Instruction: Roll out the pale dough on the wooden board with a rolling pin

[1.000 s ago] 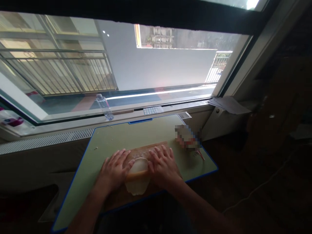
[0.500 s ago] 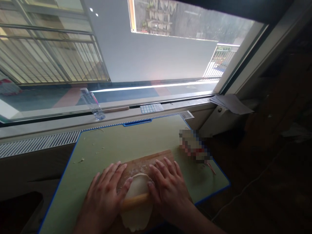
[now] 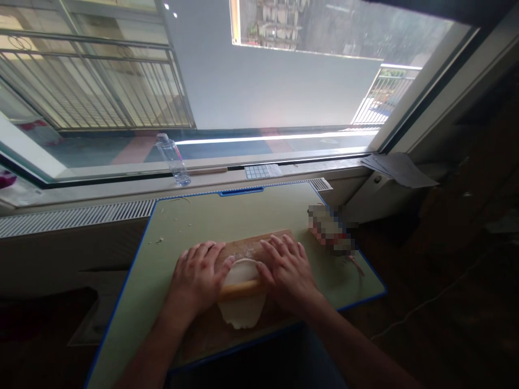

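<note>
A wooden rolling pin [image 3: 240, 290] lies across a flattened sheet of pale dough [image 3: 243, 312] on a wooden board [image 3: 259, 247]. My left hand [image 3: 203, 275] covers the pin's left end, its palm bearing on it and its fingers curved forward over the board. Over the right end my right hand [image 3: 288, 273] holds it the same way. Both thumbs point inward beside the dough's far edge. The pin's ends are hidden under my palms. White flour-like traces [image 3: 245, 253] show on the board beyond the dough.
A green table [image 3: 211, 216] with a blue edge carries the board. A blurred-out object [image 3: 330, 229] sits at its right side, and small scraps [image 3: 159, 240] lie at the left. On the sill behind stand a clear bottle [image 3: 174, 161] and a calculator-like item [image 3: 261, 171]. Papers [image 3: 399, 167] lie farther right.
The view has shifted, so the table and hands appear higher and farther right. Both hands remain on the rolling pin, and more of the dough's near end shows.
</note>
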`<state>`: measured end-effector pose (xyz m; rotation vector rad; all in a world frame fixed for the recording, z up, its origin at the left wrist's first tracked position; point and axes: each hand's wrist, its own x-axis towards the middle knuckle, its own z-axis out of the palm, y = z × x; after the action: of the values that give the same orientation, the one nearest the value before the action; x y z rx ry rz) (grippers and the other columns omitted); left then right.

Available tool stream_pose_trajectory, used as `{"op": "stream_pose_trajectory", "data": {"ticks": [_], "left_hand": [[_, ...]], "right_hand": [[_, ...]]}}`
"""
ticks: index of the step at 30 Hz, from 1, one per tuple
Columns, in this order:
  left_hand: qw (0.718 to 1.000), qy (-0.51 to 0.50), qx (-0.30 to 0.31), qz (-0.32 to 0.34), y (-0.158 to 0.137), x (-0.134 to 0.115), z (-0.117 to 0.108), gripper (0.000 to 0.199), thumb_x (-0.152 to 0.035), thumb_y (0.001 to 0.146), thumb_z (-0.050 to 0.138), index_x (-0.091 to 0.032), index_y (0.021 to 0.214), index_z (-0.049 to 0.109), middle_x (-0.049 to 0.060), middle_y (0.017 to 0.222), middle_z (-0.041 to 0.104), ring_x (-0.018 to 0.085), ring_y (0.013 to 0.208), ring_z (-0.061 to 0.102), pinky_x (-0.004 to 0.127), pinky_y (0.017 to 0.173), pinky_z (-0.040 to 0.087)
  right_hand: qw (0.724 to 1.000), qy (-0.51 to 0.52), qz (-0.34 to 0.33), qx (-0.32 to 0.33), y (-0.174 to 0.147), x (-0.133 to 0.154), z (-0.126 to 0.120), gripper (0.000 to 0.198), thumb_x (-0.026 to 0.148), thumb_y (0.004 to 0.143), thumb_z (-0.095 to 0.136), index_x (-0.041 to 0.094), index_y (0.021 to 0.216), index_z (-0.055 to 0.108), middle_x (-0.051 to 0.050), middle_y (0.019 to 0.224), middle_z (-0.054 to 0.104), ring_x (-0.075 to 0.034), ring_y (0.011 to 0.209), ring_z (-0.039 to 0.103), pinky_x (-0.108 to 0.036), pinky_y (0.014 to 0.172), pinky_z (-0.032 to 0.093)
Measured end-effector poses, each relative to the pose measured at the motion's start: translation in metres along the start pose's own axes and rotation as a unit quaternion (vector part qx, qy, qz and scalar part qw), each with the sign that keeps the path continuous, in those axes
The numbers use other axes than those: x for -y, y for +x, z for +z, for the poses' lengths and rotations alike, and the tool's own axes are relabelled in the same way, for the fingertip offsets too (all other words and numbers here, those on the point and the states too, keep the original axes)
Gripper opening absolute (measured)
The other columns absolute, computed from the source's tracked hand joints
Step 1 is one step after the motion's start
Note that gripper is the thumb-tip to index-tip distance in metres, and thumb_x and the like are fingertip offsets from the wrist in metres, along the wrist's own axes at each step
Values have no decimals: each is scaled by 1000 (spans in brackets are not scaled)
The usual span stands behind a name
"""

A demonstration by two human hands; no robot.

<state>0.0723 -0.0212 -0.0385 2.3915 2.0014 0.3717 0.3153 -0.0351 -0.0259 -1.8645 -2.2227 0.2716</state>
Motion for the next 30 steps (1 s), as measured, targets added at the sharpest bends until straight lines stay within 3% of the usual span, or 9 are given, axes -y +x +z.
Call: {"op": "stream_pose_trajectory", "data": {"ticks": [10,16,19,23,30], "left_hand": [[999,13,7,-34,32,-3,-5,53,-49,107,43,-18,134,76,15,132,78,35,122,71,49,109,49],[997,23,-56,-43,6,-8,-17,53,-49,110,38,-19,125,78,16,126,81,34,120,70,53,115,43],[995,25,-89,-47,-19,-13,-15,55,-52,110,38,-20,133,75,16,136,77,35,127,67,58,122,37],[995,-2,-65,-70,-40,-21,-3,54,-46,110,39,-23,147,70,15,156,66,36,144,59,61,125,37],[997,11,-8,-82,-27,-24,-7,52,-44,109,42,-29,153,66,12,166,58,36,154,51,65,128,34]], "right_hand": [[999,-9,43,10,31,3,-1,65,61,111,44,29,167,52,-7,176,45,-36,166,29,-62,134,19],[999,-10,37,-34,19,6,-3,57,55,112,46,25,158,61,-10,170,53,-36,162,34,-64,134,15],[997,-14,33,-70,3,11,-1,54,51,114,43,22,155,62,-13,168,55,-35,161,36,-64,133,14],[996,-2,12,-90,-20,19,6,56,57,115,42,24,155,61,-11,169,54,-35,163,34,-66,134,11],[999,-1,8,-50,-23,22,8,58,60,115,38,28,157,62,-8,170,53,-34,164,34,-64,135,12]]}}
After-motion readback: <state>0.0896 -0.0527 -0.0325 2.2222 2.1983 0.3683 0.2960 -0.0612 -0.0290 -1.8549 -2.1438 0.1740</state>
